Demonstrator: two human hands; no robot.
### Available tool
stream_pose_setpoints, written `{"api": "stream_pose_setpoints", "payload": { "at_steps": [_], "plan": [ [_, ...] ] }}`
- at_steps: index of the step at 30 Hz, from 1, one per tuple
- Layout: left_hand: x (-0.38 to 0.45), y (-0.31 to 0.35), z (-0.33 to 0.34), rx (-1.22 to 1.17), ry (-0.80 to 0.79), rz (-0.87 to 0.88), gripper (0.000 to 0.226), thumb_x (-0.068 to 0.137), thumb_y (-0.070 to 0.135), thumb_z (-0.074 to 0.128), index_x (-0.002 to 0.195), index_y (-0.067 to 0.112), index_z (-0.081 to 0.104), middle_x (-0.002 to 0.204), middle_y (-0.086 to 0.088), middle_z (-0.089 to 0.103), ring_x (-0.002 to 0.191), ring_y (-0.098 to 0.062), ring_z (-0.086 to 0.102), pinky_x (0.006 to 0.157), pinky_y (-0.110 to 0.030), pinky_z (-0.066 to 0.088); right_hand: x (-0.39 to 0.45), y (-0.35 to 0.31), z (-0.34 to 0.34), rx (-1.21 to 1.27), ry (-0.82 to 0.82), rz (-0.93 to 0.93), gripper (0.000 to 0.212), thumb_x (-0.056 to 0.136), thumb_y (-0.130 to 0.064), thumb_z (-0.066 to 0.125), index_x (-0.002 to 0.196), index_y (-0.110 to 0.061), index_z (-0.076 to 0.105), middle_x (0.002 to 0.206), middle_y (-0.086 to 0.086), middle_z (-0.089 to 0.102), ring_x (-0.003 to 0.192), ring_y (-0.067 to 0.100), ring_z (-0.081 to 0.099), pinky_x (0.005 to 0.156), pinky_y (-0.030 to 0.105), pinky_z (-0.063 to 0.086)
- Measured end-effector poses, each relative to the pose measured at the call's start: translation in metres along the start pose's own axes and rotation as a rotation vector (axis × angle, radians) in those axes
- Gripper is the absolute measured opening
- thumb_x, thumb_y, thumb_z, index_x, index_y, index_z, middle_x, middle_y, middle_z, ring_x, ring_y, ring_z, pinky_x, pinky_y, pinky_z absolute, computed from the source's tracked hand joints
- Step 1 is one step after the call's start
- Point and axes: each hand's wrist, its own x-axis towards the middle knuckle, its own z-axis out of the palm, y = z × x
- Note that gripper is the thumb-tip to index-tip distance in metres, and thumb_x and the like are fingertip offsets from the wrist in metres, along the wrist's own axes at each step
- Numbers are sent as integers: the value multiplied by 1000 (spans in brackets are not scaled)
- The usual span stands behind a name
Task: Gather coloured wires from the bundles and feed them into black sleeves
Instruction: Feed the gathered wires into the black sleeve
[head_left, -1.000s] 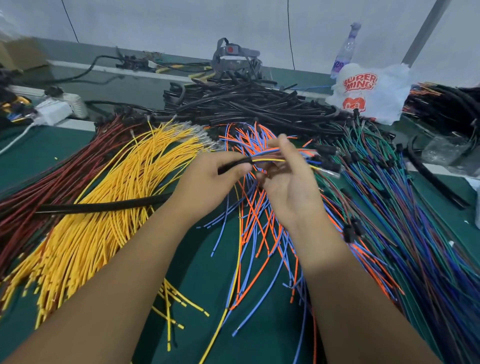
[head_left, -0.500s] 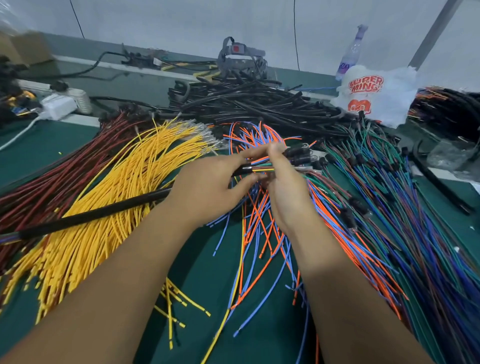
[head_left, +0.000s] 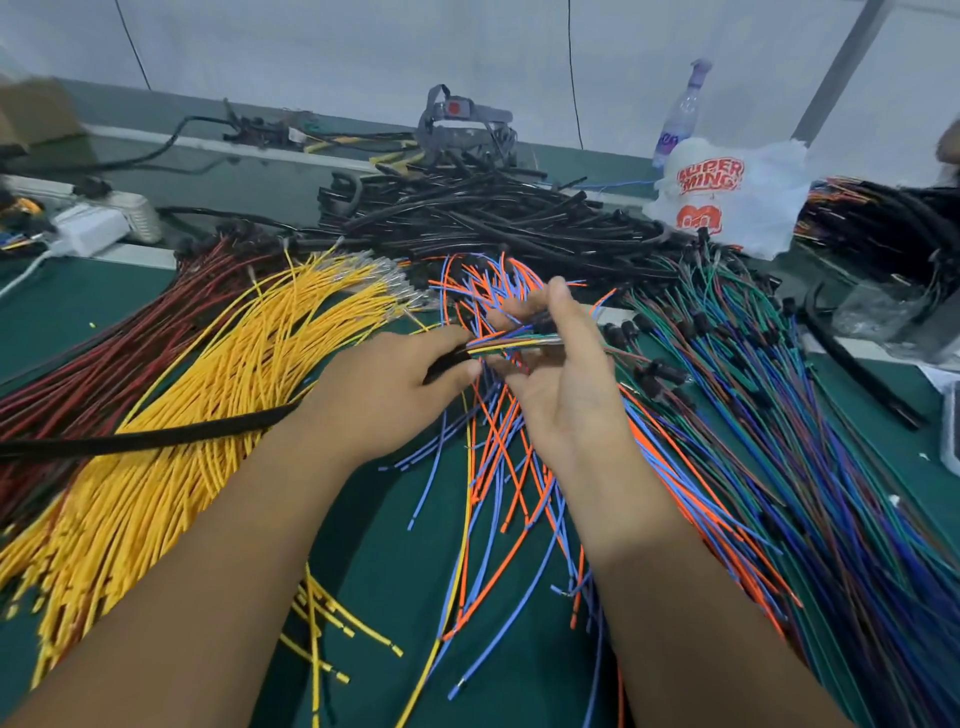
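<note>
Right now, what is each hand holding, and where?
Left hand grips the black sleeve at its open end; right hand pinches the coloured wires just outside that opening.

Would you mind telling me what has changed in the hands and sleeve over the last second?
The left hand still grips the black sleeve at its mouth. The right hand keeps pinching the gathered wires, its fingers now lifted higher. The wire bundles lie as before.

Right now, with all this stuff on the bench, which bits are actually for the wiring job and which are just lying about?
For the job: left hand, right hand, black sleeve, gathered wires, yellow bundle, sleeve pile.

Lying about: water bottle, plastic bag, white charger.
</note>
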Motion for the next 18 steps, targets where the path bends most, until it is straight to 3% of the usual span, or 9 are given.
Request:
{"api": "stream_pose_setpoints", "payload": {
  "at_steps": [5,8,10,14,18],
  "plan": [
    [-2,1,-2,103,4,24,46,86,66,29,116,41,53,59,8,46,59,-16,46,47,-25,26,10,9,-6,-165,-52,-180,26,96,-3,36,77,-8,53,72,11,65,66,21,65,61,27,50],
    [-3,6,-3,123,43,33,49,87,66,28,119,40,55,62,9,47,58,-14,46,46,-25,24,10,13,-5,-271,-130,-177,32,95,-2,33,74,-12,55,77,12,66,69,20,62,61,24,49],
    [-4,9,-3,17,59,5,43,89,64,30,110,41,58,61,9,50,57,-5,46,47,-26,26,10,14,-6,-283,-148,-180,32,96,-3,33,75,-13,56,81,13,66,71,17,63,61,21,49],
    [1,10,-2,-292,77,-66,21,94,50,47,77,45,58,63,8,56,60,-5,50,54,-30,35,10,14,-7,-303,-143,-192,26,97,-4,40,85,-14,61,86,6,65,78,13,62,68,24,49],
    [6,8,0,-458,101,-74,26,94,37,57,72,26,65,58,0,54,49,-6,40,54,-31,32,6,12,-5,-352,-100,-206,24,93,-2,54,95,-21,69,86,-5,63,81,11,56,72,24,46]
  ]
}}
